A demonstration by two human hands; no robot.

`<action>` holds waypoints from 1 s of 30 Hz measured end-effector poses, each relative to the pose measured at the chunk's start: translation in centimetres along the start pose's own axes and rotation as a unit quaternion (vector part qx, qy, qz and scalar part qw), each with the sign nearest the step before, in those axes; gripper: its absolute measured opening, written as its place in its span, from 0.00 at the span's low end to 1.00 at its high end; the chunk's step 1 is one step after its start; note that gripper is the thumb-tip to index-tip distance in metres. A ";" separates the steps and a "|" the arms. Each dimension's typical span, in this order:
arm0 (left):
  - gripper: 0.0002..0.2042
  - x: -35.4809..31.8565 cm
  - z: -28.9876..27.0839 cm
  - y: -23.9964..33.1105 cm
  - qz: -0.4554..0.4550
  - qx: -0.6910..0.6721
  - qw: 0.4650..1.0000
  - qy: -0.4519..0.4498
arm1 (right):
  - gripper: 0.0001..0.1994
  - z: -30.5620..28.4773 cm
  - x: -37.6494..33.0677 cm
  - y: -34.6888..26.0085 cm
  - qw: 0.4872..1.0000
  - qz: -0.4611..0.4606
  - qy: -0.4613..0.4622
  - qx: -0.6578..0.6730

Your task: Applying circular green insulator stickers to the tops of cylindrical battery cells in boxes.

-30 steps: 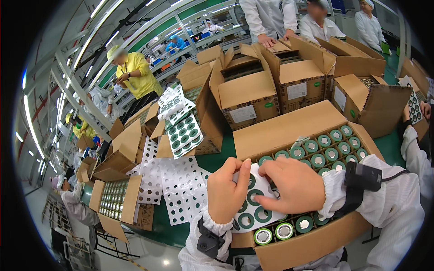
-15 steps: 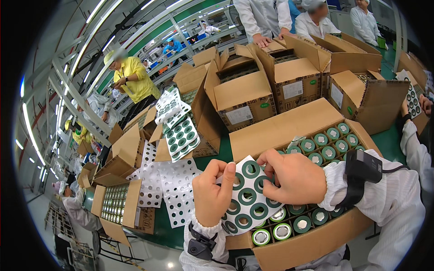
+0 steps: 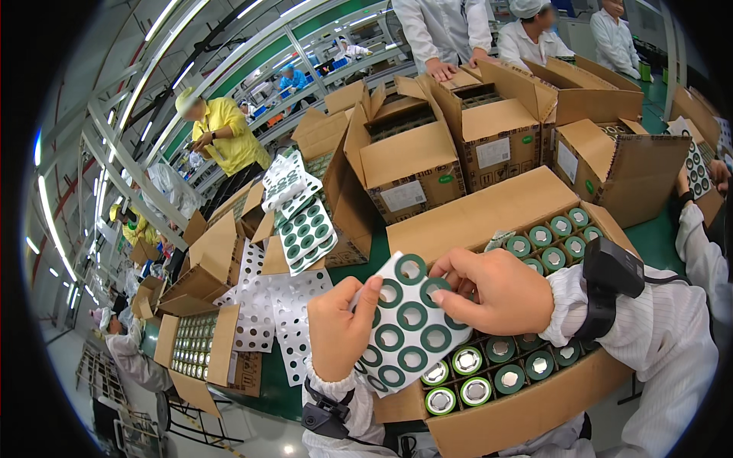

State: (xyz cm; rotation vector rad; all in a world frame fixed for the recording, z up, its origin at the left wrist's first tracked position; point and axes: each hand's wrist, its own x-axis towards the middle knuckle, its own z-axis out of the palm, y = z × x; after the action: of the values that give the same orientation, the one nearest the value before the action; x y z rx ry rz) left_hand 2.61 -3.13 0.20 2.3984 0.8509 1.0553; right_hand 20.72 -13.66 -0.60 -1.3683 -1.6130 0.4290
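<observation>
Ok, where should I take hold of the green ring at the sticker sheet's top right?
Probably at its outer rim, from the right: the green ring sits by the free edge of the sticker sheet, where the right hand's fingertips already rest, while the left hand holds the opposite side.

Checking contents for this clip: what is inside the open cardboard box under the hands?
The cardboard box holds upright cylindrical cells, some topped with green rings. The ring sheet, left hand and right hand cover the middle rows.
</observation>
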 end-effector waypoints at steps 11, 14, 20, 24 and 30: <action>0.17 0.1 -0.5 -0.8 0.030 0.020 0.997 0.071 | 0.11 0.0 -0.2 0.2 0.999 0.010 -0.052 -0.014; 0.17 -0.1 -1.1 -1.3 0.012 0.026 0.998 0.064 | 0.15 0.6 0.0 0.5 1.000 -0.006 -0.024 -0.018; 0.19 0.0 -1.4 -2.5 -0.013 -0.064 0.996 0.053 | 0.20 -0.3 -0.1 -3.1 0.957 -0.215 -0.017 0.192; 0.17 -0.2 -1.9 0.0 -0.080 -0.104 0.991 -0.035 | 0.18 -0.4 -2.4 -6.4 0.927 -0.277 -0.038 0.251; 0.17 -0.2 -1.9 0.7 -0.061 -0.015 0.998 -0.018 | 0.20 -0.6 -3.6 -7.2 0.925 -0.313 -0.064 0.205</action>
State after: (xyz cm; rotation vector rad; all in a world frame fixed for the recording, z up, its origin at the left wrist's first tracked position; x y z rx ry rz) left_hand 1.34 -3.62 1.74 2.3019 0.9484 0.9695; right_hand 16.87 -19.36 3.61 -0.4776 -1.8326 0.4349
